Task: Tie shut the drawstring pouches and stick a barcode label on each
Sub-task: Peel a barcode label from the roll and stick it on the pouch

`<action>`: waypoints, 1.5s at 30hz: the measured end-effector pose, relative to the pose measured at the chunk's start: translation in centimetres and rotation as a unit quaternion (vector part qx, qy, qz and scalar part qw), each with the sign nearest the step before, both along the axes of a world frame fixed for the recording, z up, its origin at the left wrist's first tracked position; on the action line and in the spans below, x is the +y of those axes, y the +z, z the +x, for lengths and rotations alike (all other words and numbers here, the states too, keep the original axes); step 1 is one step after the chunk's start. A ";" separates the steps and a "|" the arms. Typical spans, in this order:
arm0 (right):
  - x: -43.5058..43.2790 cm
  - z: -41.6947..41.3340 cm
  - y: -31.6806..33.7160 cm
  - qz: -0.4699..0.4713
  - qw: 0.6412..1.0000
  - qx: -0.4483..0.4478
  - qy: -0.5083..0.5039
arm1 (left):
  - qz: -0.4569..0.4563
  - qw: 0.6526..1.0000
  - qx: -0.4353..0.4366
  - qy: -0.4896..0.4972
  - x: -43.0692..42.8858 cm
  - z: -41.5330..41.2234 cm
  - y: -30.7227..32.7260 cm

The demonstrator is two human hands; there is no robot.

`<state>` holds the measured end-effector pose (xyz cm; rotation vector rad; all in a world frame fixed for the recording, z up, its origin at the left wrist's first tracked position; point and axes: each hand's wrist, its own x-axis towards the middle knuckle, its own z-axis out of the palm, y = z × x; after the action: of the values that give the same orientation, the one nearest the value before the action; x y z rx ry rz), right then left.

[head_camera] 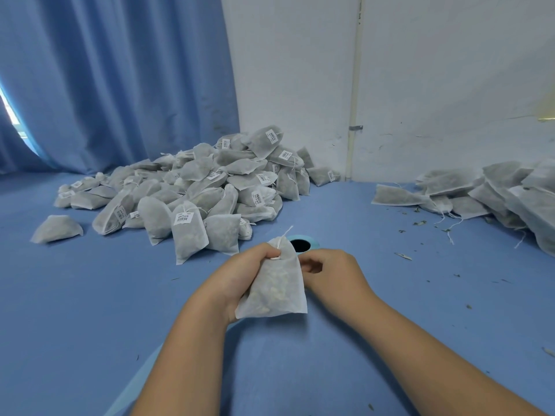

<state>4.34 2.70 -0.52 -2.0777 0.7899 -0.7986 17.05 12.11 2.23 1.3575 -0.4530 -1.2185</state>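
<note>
the pouch (276, 283) hides the curled fingertips of the right hand (327, 271), so whether they hold anything cannot be told, while the left hand (240, 277) grips the pouch's gathered neck in its fingers, raised above the blue worktop (90, 295).
</note>
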 end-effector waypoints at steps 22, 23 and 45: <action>-0.1 -2.1 0.2 0.059 0.996 0.018 -0.058 | -0.001 0.999 -0.013 0.030 0.8 0.1 0.4; 0.0 -2.5 0.2 0.065 0.996 0.017 -0.064 | -0.003 0.999 -0.016 0.031 0.9 0.1 0.4; 4.6 -13.0 5.3 0.143 0.928 -0.330 0.099 | -0.087 0.943 -0.320 -0.001 1.4 -9.8 1.4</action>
<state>-8.65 7.34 4.82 -1.4560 0.2921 -1.1045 7.23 13.48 3.64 1.5797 -0.9936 -0.6899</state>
